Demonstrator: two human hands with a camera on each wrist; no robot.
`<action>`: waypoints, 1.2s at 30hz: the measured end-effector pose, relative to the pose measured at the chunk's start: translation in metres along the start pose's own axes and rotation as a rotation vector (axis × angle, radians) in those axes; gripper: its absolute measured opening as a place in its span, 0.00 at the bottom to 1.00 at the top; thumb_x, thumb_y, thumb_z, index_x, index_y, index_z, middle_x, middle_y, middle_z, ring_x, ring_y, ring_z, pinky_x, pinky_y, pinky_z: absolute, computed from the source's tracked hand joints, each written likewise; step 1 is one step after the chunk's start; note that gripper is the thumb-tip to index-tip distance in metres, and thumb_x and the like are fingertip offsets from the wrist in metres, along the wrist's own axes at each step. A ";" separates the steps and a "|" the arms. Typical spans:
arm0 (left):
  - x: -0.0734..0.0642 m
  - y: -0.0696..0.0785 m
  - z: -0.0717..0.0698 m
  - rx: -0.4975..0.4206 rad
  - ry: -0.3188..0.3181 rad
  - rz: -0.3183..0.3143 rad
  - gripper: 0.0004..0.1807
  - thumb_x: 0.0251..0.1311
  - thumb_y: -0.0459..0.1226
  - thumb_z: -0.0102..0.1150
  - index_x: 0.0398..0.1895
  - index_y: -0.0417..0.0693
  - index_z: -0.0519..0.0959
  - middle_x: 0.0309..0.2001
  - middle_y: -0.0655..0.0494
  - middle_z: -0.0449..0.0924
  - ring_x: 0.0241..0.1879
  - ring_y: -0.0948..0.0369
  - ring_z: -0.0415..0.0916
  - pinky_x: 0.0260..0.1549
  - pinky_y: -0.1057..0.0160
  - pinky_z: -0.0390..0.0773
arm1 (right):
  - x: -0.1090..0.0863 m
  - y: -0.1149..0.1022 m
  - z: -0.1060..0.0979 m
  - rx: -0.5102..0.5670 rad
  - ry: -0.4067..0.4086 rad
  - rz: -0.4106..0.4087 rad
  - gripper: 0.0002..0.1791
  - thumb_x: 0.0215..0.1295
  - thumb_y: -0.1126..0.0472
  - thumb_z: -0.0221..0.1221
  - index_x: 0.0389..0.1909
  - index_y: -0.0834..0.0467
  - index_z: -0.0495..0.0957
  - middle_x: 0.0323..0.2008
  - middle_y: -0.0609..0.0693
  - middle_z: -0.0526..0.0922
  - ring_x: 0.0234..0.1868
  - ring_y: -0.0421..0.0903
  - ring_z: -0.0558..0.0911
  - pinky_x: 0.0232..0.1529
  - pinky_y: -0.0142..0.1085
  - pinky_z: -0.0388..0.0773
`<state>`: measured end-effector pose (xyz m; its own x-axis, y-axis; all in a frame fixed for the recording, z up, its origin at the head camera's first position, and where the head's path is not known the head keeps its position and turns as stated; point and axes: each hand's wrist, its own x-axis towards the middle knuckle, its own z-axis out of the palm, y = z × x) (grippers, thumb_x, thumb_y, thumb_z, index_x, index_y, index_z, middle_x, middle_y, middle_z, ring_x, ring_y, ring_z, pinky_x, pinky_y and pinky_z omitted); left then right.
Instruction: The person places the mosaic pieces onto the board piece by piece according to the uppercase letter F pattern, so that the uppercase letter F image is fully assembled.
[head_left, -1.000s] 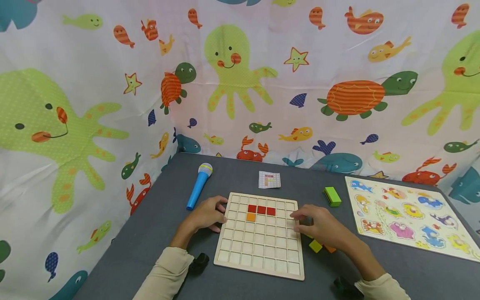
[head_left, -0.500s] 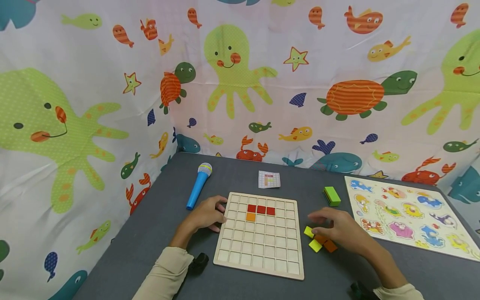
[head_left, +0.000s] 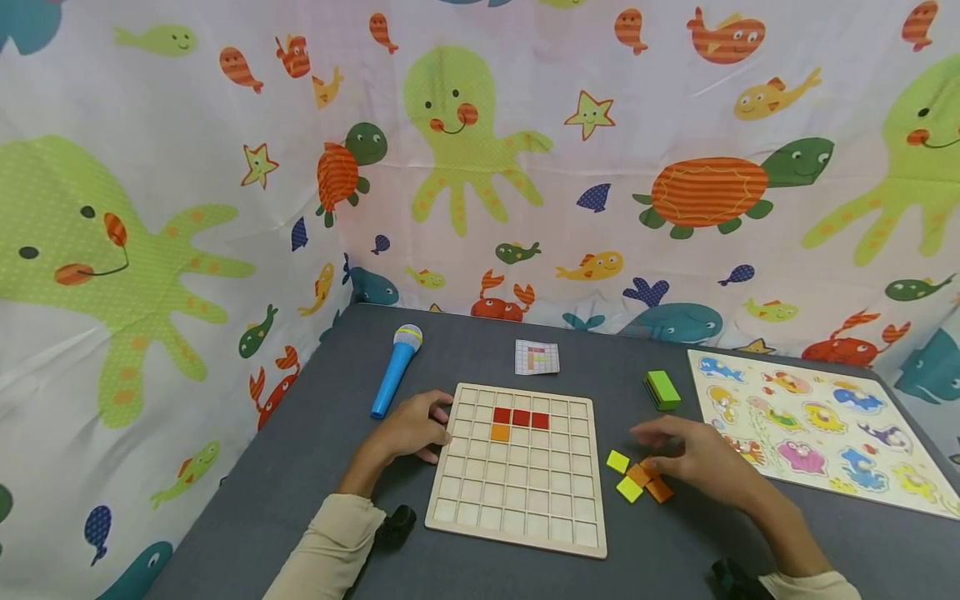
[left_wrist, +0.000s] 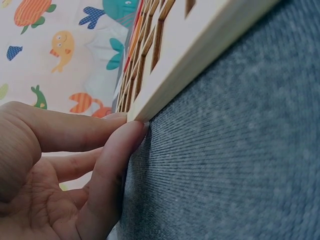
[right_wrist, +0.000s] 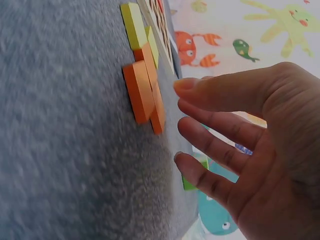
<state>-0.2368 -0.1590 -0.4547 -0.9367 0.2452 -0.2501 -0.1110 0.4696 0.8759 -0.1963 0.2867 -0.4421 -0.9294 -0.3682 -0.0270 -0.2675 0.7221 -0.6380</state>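
Note:
A square wooden grid board [head_left: 517, 517] lies on the grey table. Three red tiles [head_left: 521, 418] sit in a row in its cells, with one orange tile [head_left: 500, 432] below the leftmost. At the board's left edge, my left hand [head_left: 408, 429] holds it; in the left wrist view, thumb and finger [left_wrist: 107, 160] pinch the rim. My right hand [head_left: 697, 458] hovers, fingers loosely bent and holding nothing, beside several orange blocks [right_wrist: 140, 90]. Two yellow blocks [head_left: 629, 489] lie between those and the board.
Green blocks [head_left: 663, 390] stand together behind the right hand. A sea-animal puzzle board [head_left: 806, 417] lies at the right. A small pattern card [head_left: 537, 357] is beyond the grid, and a blue toy microphone [head_left: 393, 375] lies at the left. A printed curtain [head_left: 480, 167] hangs behind.
My right hand has moved away from the grid board's right edge, out to the right over the loose blocks. The left hand has stayed at the board's left edge.

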 end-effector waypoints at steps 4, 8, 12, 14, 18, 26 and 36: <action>0.001 0.001 -0.001 0.004 -0.003 -0.003 0.35 0.61 0.26 0.67 0.73 0.41 0.72 0.51 0.43 0.76 0.38 0.53 0.83 0.27 0.55 0.91 | -0.001 0.006 -0.003 -0.008 -0.012 0.011 0.24 0.64 0.58 0.73 0.61 0.55 0.84 0.50 0.46 0.87 0.48 0.45 0.82 0.46 0.31 0.84; 0.000 0.002 -0.001 0.008 -0.007 -0.003 0.35 0.61 0.26 0.67 0.73 0.42 0.72 0.51 0.43 0.76 0.38 0.53 0.83 0.27 0.55 0.91 | -0.003 0.008 -0.004 0.013 -0.031 0.014 0.25 0.63 0.61 0.73 0.62 0.55 0.84 0.50 0.47 0.87 0.48 0.46 0.81 0.46 0.32 0.84; 0.001 0.001 -0.001 0.010 -0.007 -0.002 0.35 0.61 0.26 0.67 0.73 0.42 0.73 0.51 0.43 0.76 0.38 0.53 0.83 0.27 0.55 0.91 | -0.004 0.008 -0.004 0.012 -0.049 0.022 0.26 0.60 0.63 0.74 0.62 0.56 0.84 0.49 0.47 0.87 0.48 0.46 0.81 0.45 0.33 0.83; 0.001 0.001 -0.001 0.009 -0.007 -0.002 0.34 0.61 0.26 0.67 0.73 0.42 0.73 0.51 0.43 0.76 0.38 0.53 0.83 0.27 0.55 0.91 | -0.005 0.008 -0.003 -0.006 -0.053 0.033 0.27 0.59 0.63 0.74 0.61 0.54 0.84 0.49 0.45 0.87 0.47 0.45 0.81 0.45 0.32 0.83; 0.001 0.000 0.000 0.006 -0.013 -0.001 0.34 0.61 0.26 0.67 0.73 0.42 0.73 0.51 0.43 0.76 0.38 0.53 0.83 0.27 0.55 0.91 | -0.005 0.008 -0.002 -0.034 -0.052 0.044 0.26 0.59 0.63 0.73 0.61 0.52 0.85 0.45 0.42 0.86 0.44 0.41 0.80 0.43 0.32 0.81; -0.001 0.001 -0.001 0.005 -0.018 0.003 0.35 0.61 0.26 0.66 0.73 0.40 0.72 0.52 0.42 0.76 0.39 0.53 0.83 0.27 0.55 0.91 | -0.004 0.010 -0.004 -0.040 -0.072 0.041 0.26 0.61 0.61 0.74 0.61 0.56 0.84 0.42 0.44 0.83 0.41 0.42 0.79 0.39 0.31 0.79; -0.002 0.001 -0.001 -0.007 -0.018 0.012 0.35 0.61 0.26 0.67 0.73 0.40 0.72 0.51 0.42 0.76 0.38 0.53 0.83 0.27 0.54 0.91 | -0.003 0.010 -0.007 -0.046 -0.088 0.061 0.24 0.61 0.61 0.74 0.59 0.59 0.85 0.39 0.45 0.82 0.39 0.44 0.77 0.35 0.31 0.77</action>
<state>-0.2354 -0.1602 -0.4528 -0.9319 0.2656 -0.2470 -0.1023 0.4609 0.8815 -0.1983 0.2987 -0.4433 -0.9189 -0.3711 -0.1339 -0.2242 0.7704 -0.5968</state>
